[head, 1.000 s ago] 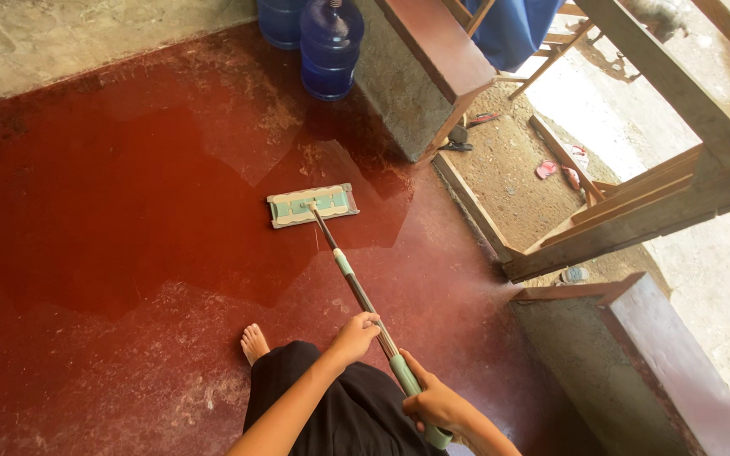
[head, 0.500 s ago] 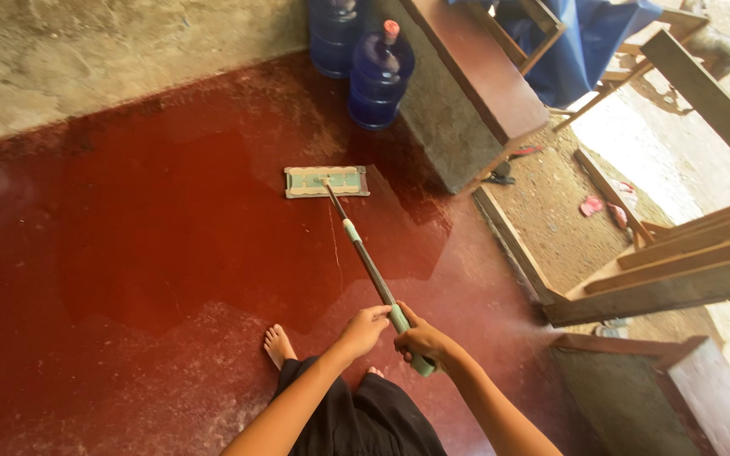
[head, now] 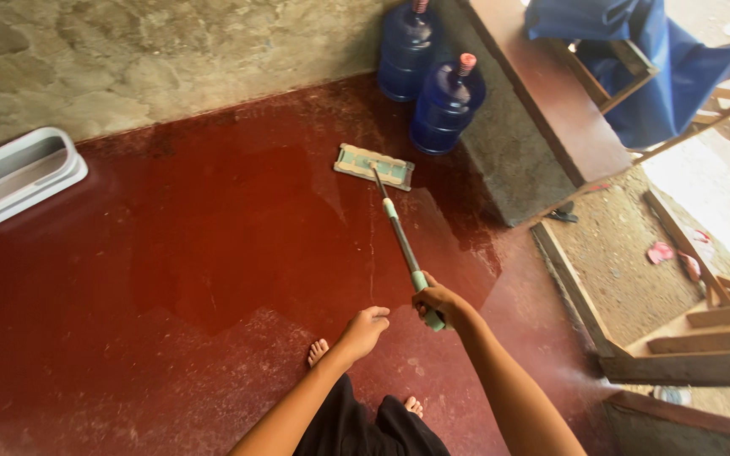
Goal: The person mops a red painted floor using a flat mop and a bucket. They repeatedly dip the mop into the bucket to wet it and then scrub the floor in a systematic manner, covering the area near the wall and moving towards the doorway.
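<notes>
My right hand clenches the flat mop handle; my left hand, released, hovers at its nine o'clock.

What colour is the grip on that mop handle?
Pale green, on the mop handle gripped by the right hand; head view.

water jugs and low wall block mop head

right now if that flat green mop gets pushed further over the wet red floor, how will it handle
The flat green mop head lies flush on the glossy wet red floor, so it probably glides easily. Its long thin pole looks light and fairly stiff. Only the right hand grips it, at the very end, so steering may wobble.
</notes>
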